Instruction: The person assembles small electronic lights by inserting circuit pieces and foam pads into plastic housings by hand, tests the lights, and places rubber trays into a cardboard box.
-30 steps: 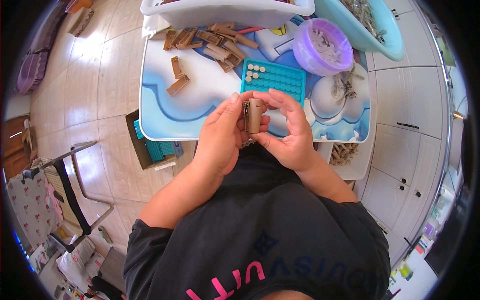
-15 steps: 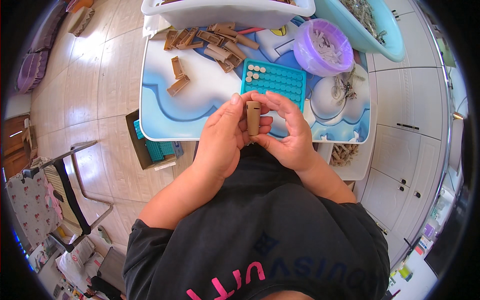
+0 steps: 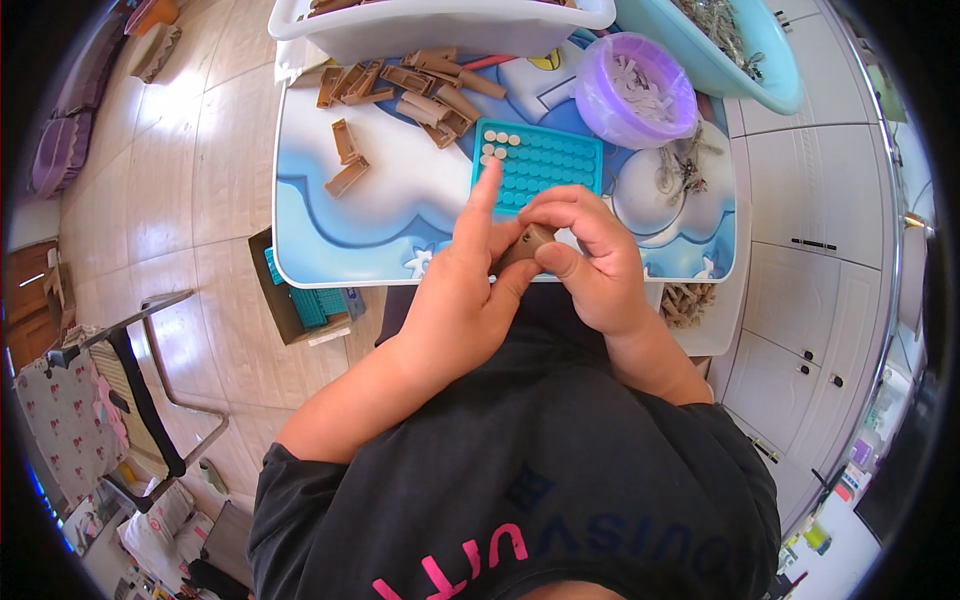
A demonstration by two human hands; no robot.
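Observation:
Between my hands, close to the table's front edge, is a brown tapered plastic housing (image 3: 531, 240), turned so that one end shows. My left hand (image 3: 452, 280) is closed around its left side, with the index finger stretched out toward the tray. The thumb and fingers of my right hand (image 3: 604, 258) grip the housing from the right; most of it is hidden by both hands. Just beyond them lies a teal tray (image 3: 560, 165) of round pockets, with several small beige discs (image 3: 501, 153) at its left side.
A pile of brown plastic shells (image 3: 440, 85) lies at the far left of the patterned table (image 3: 350, 235), with two more shells (image 3: 346, 165) apart. A white bin (image 3: 440, 38), a purple bucket (image 3: 650, 128) of pale pieces and a light blue basin (image 3: 775, 85) stand at the back. Tangled wires (image 3: 690, 165) lie right.
The housing has tipped from standing upright to pointing its end at me, shifting slightly right. My left index finger has stretched out, and the right hand has closed in on the housing.

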